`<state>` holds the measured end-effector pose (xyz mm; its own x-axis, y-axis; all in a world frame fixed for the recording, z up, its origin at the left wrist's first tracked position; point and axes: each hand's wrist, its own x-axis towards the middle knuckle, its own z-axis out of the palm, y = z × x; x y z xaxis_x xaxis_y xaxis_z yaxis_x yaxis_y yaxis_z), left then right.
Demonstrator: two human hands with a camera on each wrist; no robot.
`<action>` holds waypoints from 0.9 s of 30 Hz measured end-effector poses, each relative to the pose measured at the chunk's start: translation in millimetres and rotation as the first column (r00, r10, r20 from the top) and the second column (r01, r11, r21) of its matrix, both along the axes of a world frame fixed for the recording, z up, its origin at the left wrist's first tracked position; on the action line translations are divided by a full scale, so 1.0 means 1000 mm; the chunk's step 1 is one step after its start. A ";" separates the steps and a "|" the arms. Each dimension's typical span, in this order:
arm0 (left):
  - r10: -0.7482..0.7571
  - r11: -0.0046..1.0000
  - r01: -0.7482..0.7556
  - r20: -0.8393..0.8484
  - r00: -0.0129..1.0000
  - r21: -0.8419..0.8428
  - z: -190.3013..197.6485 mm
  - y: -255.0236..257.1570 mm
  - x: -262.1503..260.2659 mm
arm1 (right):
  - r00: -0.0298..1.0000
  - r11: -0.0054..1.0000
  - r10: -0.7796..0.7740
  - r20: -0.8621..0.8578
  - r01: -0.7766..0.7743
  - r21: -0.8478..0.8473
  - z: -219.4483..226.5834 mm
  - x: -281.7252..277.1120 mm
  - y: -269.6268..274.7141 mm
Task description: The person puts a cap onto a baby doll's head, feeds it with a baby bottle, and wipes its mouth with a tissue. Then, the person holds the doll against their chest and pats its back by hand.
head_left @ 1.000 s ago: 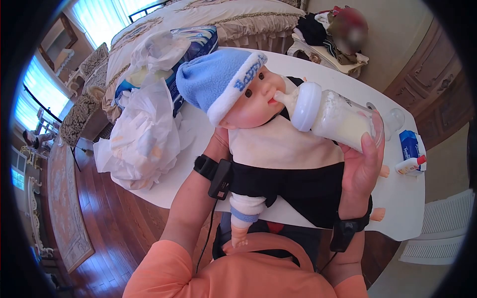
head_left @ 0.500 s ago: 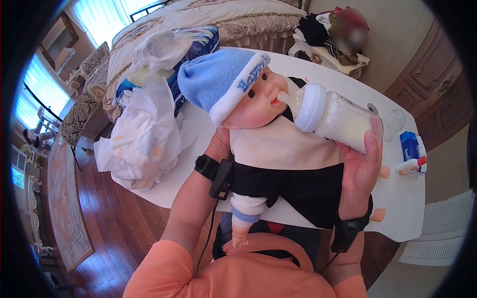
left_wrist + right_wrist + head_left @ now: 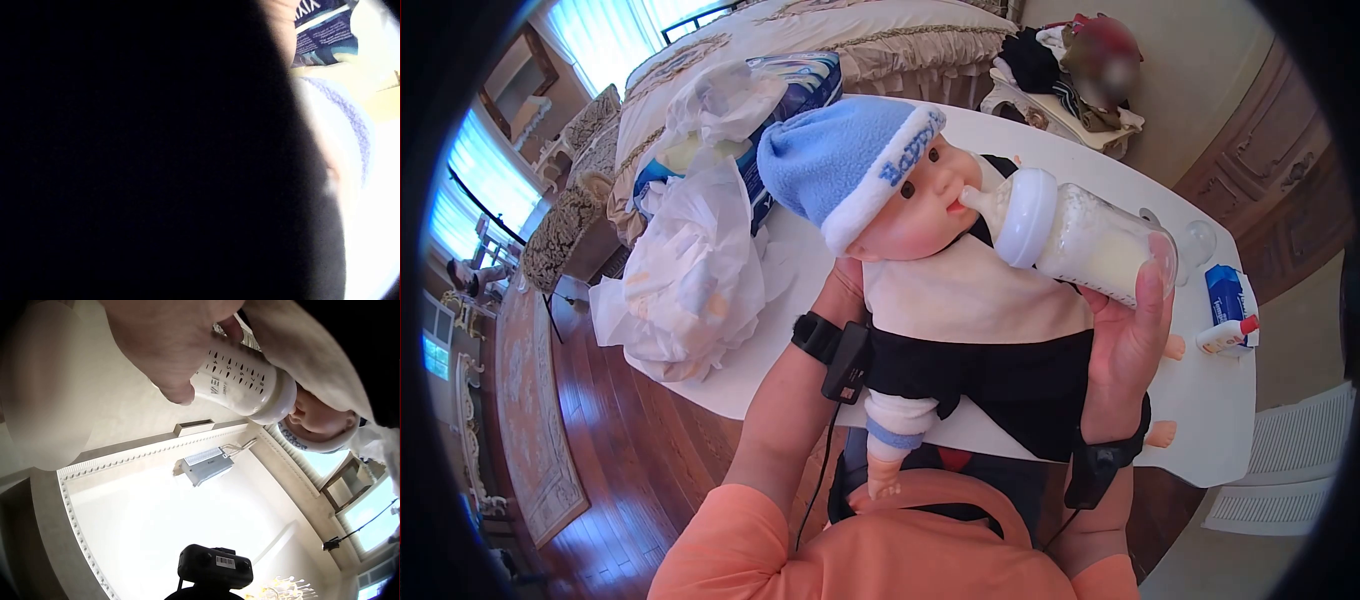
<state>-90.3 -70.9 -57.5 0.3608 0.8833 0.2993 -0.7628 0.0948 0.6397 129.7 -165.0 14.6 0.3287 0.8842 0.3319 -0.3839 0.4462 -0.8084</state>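
Observation:
A baby doll (image 3: 980, 290) in a blue fleece hat (image 3: 835, 170) with a white brim lies across the person's lap at the table edge, dressed in cream and black. The right hand (image 3: 1125, 340) grips a clear baby bottle (image 3: 1090, 240) near its base, thumb on the near side. Whitish milk fills part of the bottle, and its nipple meets the doll's mouth. Behind the doll's head and neck is the left hand (image 3: 850, 280), its fingers mostly hidden. Dark cloth blocks most of the left wrist view. The right wrist view shows the bottle's printed scale.
On the white table (image 3: 800, 270), a crumpled white plastic bag (image 3: 695, 270) and a blue diaper pack (image 3: 805, 75) stand at the left. Toward the right are a clear cap (image 3: 1200, 240), a blue box (image 3: 1225, 290) and a small red-capped bottle (image 3: 1225, 335). A bed (image 3: 880, 45) stands behind.
The doll's head and the bottle have shifted slightly to the right. The nipple stays at the mouth, and both hands keep nearly the same positions.

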 end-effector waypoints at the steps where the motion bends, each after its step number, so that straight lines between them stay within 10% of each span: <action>1: 0.057 0.998 -0.054 -0.085 0.995 0.036 0.000 0.000 0.000 | 1.000 1.000 0.000 -0.001 0.000 0.000 0.000 0.000 0.000; 19: -0.175 0.985 0.172 0.218 0.960 0.031 0.005 0.004 -0.002 | 1.000 1.000 0.019 -0.019 -0.019 -0.017 -0.001 -0.003 -0.001; 27: -0.076 0.995 0.070 0.079 0.994 0.073 -0.002 0.009 0.000 | 1.000 1.000 0.000 -0.013 0.000 -0.019 -0.001 0.003 -0.001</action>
